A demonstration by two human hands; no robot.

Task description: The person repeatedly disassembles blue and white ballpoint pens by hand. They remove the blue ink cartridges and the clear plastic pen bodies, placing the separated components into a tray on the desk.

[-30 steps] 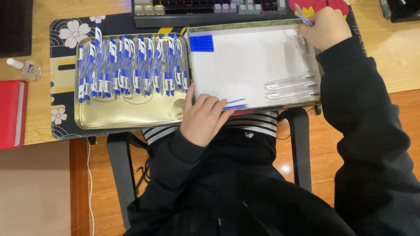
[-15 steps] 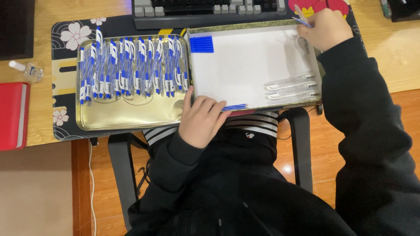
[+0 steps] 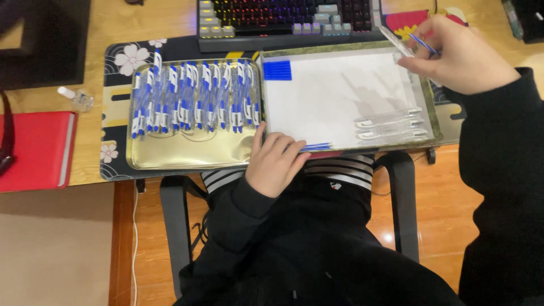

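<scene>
My right hand hovers over the far right corner of a white-lined tray and pinches a thin blue pen refill beside a clear pen barrel. My left hand rests curled on the near edge of that tray, holding a small bundle of blue refills. Three clear pen barrels lie in the tray's near right part. A block of blue caps sits in its far left corner. To the left, a gold tray holds several assembled blue-and-white pens in a row.
A backlit keyboard lies beyond the trays on a dark floral desk mat. A red notebook and a small clear bottle sit at the left. The desk edge and chair frame are below.
My right hand has come down slightly from the top edge, so the refill and barrel in its fingers show more. My left hand stays put.
</scene>
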